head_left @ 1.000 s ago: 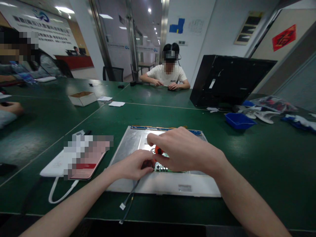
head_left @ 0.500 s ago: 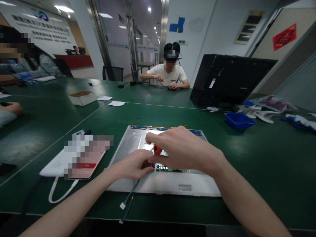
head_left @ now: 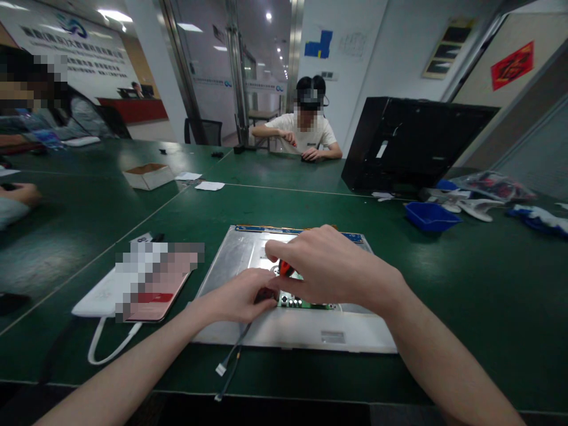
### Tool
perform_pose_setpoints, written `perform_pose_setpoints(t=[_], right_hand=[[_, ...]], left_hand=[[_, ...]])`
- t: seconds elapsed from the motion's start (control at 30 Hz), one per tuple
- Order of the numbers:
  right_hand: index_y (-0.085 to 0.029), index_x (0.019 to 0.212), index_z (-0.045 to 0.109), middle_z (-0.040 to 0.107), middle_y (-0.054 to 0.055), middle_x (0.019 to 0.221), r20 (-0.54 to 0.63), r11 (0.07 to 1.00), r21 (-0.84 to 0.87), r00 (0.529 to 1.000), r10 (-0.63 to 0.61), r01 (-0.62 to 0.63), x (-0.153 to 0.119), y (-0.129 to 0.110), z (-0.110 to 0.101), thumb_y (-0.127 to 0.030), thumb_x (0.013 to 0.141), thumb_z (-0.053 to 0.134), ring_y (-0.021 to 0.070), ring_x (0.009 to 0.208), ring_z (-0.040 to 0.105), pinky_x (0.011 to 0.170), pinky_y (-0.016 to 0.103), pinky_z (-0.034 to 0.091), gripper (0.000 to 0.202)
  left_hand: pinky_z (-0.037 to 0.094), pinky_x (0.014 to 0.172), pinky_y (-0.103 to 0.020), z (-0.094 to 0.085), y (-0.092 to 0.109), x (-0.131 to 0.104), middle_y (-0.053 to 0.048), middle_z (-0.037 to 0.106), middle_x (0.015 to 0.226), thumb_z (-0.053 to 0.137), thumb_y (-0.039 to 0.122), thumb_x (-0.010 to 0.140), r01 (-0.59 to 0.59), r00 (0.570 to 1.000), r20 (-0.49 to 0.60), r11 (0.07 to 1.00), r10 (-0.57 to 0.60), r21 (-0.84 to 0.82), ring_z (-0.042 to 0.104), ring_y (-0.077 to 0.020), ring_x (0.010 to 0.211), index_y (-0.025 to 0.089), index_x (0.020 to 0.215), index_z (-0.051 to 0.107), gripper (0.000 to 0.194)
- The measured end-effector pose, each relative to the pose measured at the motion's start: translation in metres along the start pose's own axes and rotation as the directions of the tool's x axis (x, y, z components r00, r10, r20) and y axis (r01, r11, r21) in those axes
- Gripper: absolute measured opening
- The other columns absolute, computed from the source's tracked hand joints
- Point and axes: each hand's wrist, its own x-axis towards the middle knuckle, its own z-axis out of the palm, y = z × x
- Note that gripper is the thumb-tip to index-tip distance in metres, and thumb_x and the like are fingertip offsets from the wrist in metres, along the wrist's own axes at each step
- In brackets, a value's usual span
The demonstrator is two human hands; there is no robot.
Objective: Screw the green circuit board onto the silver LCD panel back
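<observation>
A flat metal panel (head_left: 222, 266) lies on the green table, with a green circuit board (head_left: 306, 305) on its middle. My right hand (head_left: 322, 263) is closed round a red and black screwdriver handle (head_left: 286, 268) above the board; the tool's lower end is hidden. Low beside it, my left hand (head_left: 246, 293) has thumb and fingers pressed together at the board's left edge; what they hold is hidden. Dark cables (head_left: 234, 355) with white plugs run from under my left hand over the panel's front edge.
A phone (head_left: 166, 296) and a white power bank (head_left: 104, 290) joined by a white cable lie left. A cardboard box (head_left: 148, 177), a blue tray (head_left: 430, 216) and a black monitor (head_left: 412, 142) stand farther back. A person (head_left: 310, 127) sits opposite; another's hand (head_left: 22, 195) is at left.
My right hand has shifted very slightly to the right, and the red handle is turned and leans a little differently. My left hand stays in place.
</observation>
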Motion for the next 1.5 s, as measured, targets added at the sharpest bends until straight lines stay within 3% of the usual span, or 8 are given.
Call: perform_pose_setpoints(t=[0.23,0.43,0.67,0.77,1.17,1.5], right_hand=[[-0.019,0.099,0.057,0.071,0.004,0.084,0.015,1.0,0.014,1.0,-0.019,0.019,0.0003,-0.0009,-0.0009,-0.024,0.09,0.054,0.014,0.064,0.058,0.052,0.028,0.021,0.011],[-0.02,0.099,0.057,0.07,0.003,0.078,-0.013,0.999,-0.027,1.0,0.019,-0.019,0.0005,0.0004,0.002,-0.03,0.092,0.055,0.0142,0.062,0.057,0.052,0.028,0.019,0.013],[-0.019,0.098,0.055,0.07,0.004,0.087,0.021,0.996,0.081,0.999,-0.05,0.049,-0.0012,-0.0014,-0.0023,-0.023,0.088,0.053,0.0136,0.065,0.055,0.053,0.028,0.021,0.012],[-0.019,0.097,0.055,0.07,0.003,0.084,0.003,0.996,0.073,0.999,-0.047,0.047,-0.0015,-0.0011,-0.0019,-0.027,0.088,0.054,0.0144,0.065,0.056,0.051,0.028,0.021,0.011],[-0.019,0.097,0.055,0.069,0.003,0.083,-0.006,0.997,0.055,0.998,-0.057,0.057,-0.0006,0.0003,-0.0003,-0.026,0.089,0.055,0.0137,0.064,0.055,0.052,0.027,0.02,0.011],[-0.018,0.095,0.057,0.069,0.003,0.084,-0.007,0.997,0.043,0.998,-0.058,0.058,0.0021,0.0,0.0008,-0.024,0.092,0.053,0.0128,0.063,0.054,0.05,0.027,0.02,0.008]], left_hand=[[0.042,0.062,-0.027,-0.0003,0.0004,0.0006,-0.003,0.065,0.079,0.058,0.018,0.082,-0.002,1.0,-0.007,1.0,0.002,-0.008,0.057,-0.0172,0.067,0.016,0.088,0.061,0.007],[0.043,0.064,-0.028,-0.0004,-0.0005,0.0002,-0.004,0.065,0.082,0.059,0.019,0.083,0.009,1.0,-0.002,1.0,-0.009,0.002,0.059,-0.0179,0.07,0.016,0.088,0.062,0.007],[0.041,0.061,-0.026,-0.0005,-0.0004,-0.0004,-0.002,0.063,0.074,0.059,0.018,0.081,0.025,1.0,0.01,1.0,-0.025,0.014,0.056,-0.0164,0.066,0.016,0.083,0.061,0.004],[0.04,0.06,-0.026,-0.0003,-0.0018,-0.0004,-0.002,0.062,0.073,0.059,0.019,0.081,0.021,1.0,0.019,1.0,-0.021,0.013,0.055,-0.0164,0.066,0.016,0.079,0.06,0.003],[0.044,0.066,-0.028,0.0017,-0.0054,-0.0011,-0.003,0.066,0.082,0.057,0.015,0.081,0.001,1.0,0.01,1.0,-0.001,-0.016,0.059,-0.0181,0.073,0.016,0.087,0.062,0.008],[0.044,0.063,-0.027,0.0016,-0.0027,-0.0012,-0.005,0.066,0.083,0.055,0.017,0.085,0.012,1.0,0.019,1.0,-0.012,0.012,0.06,-0.0183,0.072,0.016,0.091,0.061,0.009]])
